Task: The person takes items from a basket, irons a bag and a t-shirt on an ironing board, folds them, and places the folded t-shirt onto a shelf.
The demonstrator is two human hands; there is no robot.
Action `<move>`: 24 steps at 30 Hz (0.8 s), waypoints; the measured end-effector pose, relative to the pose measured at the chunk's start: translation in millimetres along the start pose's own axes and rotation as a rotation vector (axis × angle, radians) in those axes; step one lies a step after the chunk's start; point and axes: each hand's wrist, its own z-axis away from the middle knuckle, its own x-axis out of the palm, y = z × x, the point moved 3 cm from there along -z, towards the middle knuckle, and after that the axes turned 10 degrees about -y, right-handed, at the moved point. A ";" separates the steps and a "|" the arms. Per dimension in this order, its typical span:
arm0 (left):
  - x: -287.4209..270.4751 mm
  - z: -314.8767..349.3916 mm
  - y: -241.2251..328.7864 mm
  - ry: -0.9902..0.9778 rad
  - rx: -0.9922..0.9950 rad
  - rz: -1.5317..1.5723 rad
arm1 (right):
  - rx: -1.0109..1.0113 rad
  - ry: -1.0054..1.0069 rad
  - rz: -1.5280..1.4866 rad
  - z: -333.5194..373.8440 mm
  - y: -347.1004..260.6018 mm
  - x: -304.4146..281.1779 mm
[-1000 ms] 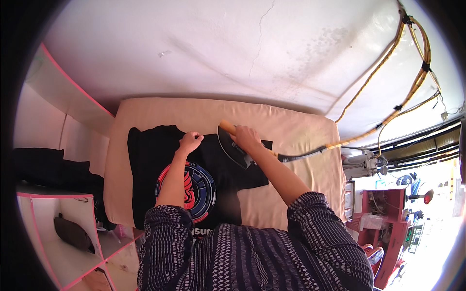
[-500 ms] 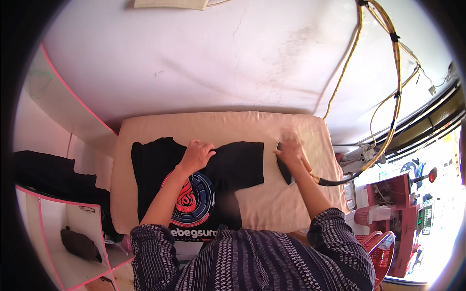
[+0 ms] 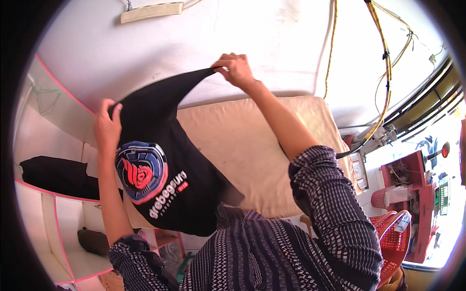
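Note:
A black T-shirt (image 3: pixel 187 155) with a round red-and-blue print and white lettering hangs partly lifted over the left half of a padded ironing table (image 3: pixel 233 140). My left hand (image 3: pixel 108 127) pinches its upper left part between thumb and fingers. Farther right and higher, my right hand (image 3: pixel 237 72) is closed on a corner of the black cloth, pulling it out to a point. The shirt's lower part drapes down close to my body. The iron is hidden behind my right forearm; its dark hose (image 3: pixel 345 153) shows beyond the arm.
At the left are white shelves with pink edges (image 3: pixel 63 233), bearing folded black cloth (image 3: pixel 53 175). Yellow-black cords (image 3: pixel 386 58) hang at the right. A red basket (image 3: pixel 392 242) stands low right, near a pink cabinet (image 3: pixel 412 174). A power strip (image 3: pixel 151 12) is on the wall.
The T-shirt lay flat on the table; now both hands hold it raised and turned. My right hand has left the iron and gripped the shirt. My left hand has moved left.

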 end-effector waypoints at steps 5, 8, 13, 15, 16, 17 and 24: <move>73.5 140.9 108.0 -0.539 0.233 0.332 | -0.002 -0.205 0.314 155.1 81.7 7.1; 132.8 258.0 143.2 -0.879 0.197 0.387 | -0.095 -0.760 0.186 257.3 70.0 11.2; 172.1 326.7 175.4 -0.977 0.194 0.301 | 0.561 -0.543 0.258 286.5 83.8 -35.3; 179.6 323.3 189.2 -0.929 0.191 0.368 | 0.928 -0.748 0.185 300.5 108.5 -28.7; 183.8 323.6 196.9 -0.966 0.203 0.355 | 0.993 -0.901 0.021 300.5 115.4 -30.1; 188.2 327.2 202.0 -0.982 0.217 0.363 | 0.962 -0.877 0.005 306.5 127.4 -24.4; 201.6 351.3 204.8 -0.990 0.168 0.647 | 1.081 -0.634 -0.614 305.7 117.7 -23.0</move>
